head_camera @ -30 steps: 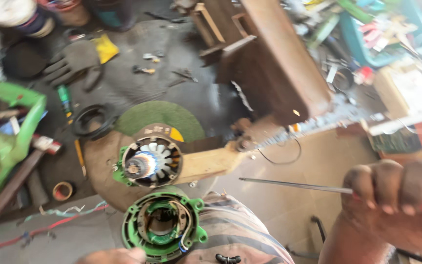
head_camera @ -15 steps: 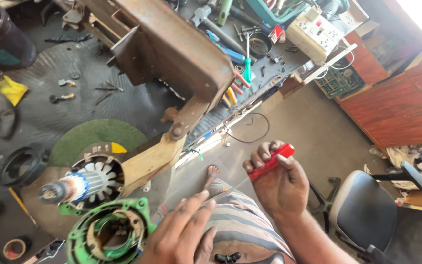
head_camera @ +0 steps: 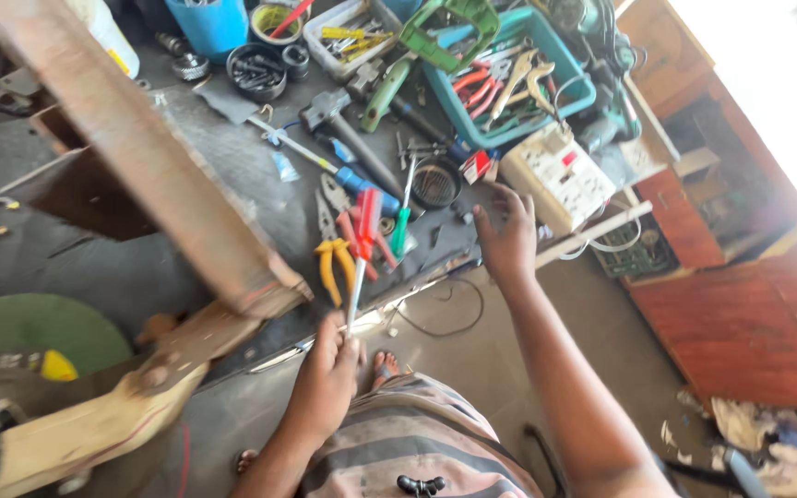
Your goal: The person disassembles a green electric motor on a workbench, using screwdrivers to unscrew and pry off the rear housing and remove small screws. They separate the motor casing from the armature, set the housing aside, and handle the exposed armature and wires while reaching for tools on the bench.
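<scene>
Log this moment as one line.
left hand: holds red-handled screwdriver by shaft | right hand: open, reaching over cluttered grey workbench

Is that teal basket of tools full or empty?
Full: the teal basket is heaped with pliers and wrenches.

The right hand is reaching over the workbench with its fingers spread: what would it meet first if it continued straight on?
Probably the white switch box, which lies just beyond the right hand's fingertips; depth is unclear, so the bench top might come first.

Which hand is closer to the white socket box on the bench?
Right. The right hand reaches over the bench edge just left of the white socket box, not touching it. The left hand is lower down, holding the red-handled screwdriver.
</scene>
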